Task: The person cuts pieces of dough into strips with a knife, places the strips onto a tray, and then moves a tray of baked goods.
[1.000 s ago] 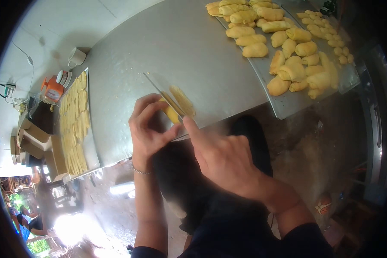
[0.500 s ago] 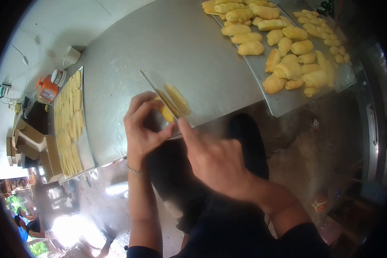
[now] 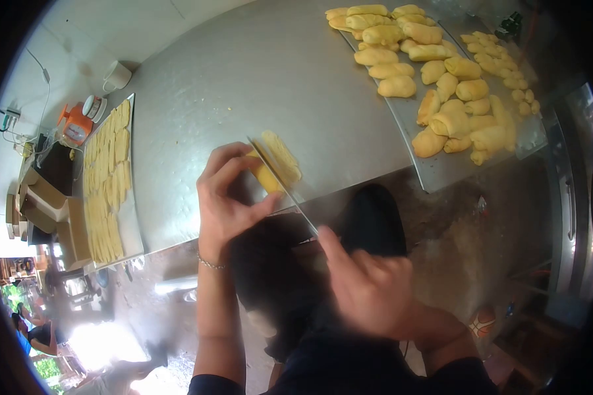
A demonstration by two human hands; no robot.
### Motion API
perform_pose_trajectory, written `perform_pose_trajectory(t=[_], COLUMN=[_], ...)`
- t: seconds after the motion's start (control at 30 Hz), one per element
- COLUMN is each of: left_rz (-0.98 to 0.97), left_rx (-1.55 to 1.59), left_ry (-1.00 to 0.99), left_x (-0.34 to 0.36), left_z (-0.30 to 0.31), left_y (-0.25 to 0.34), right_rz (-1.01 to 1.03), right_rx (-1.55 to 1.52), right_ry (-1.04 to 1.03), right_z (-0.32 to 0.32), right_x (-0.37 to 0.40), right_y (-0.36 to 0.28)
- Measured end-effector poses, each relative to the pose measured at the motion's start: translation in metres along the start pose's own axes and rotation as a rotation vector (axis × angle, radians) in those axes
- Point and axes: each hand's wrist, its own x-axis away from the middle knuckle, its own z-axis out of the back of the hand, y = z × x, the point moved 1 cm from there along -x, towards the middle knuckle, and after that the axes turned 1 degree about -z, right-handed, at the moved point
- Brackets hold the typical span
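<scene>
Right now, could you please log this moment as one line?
left hand: steadies roll | right hand: holds knife | slice: on table, beside knife

The right hand (image 3: 373,289) has drawn back — sliding the knife (image 3: 296,204) toward the person (image 3: 349,362).

1 camera sits on the person's head and looks forward and down. It is close to the left hand (image 3: 234,194) and right hand (image 3: 372,289), near the middle, with the metal table (image 3: 204,92) reaching up past them. The view is round and very wide, taking in the wall (image 3: 99,33) and floor (image 3: 441,240).
</scene>
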Motion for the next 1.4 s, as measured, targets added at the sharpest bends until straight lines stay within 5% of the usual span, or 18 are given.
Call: perform_pose_trajectory(t=[0.17,0.47,0.8,1.17,1.4], left_rz=[-0.011,-0.005,0.006,-0.06,-0.051], left_rx=[0.003,-0.018,-0.039,-0.044,0.004], left_ry=[0.016,0.037,0.054,0.1,0.081], left_x=[0.001,0.001,0.004,0.006,0.008], left_z=[0.0,0.001,-0.002,-0.001,0.0], left_y=[0.003,0.0,0.002,0.0,-0.001], right_rz=[0.025,-0.028,0.014,-0.064,-0.049], right_rx=[0.013,-0.031,0.082,0.098,0.158], right_ry=[0.113,0.045,0.171,0.055,0.149], right_z=[-0.05,-0.031,-0.069,-0.014,-0.052], right_x=[-0.056,-0.005,-0.05,0.027,-0.018], right_y=[0.008,0.007,0.014,0.0,0.007])
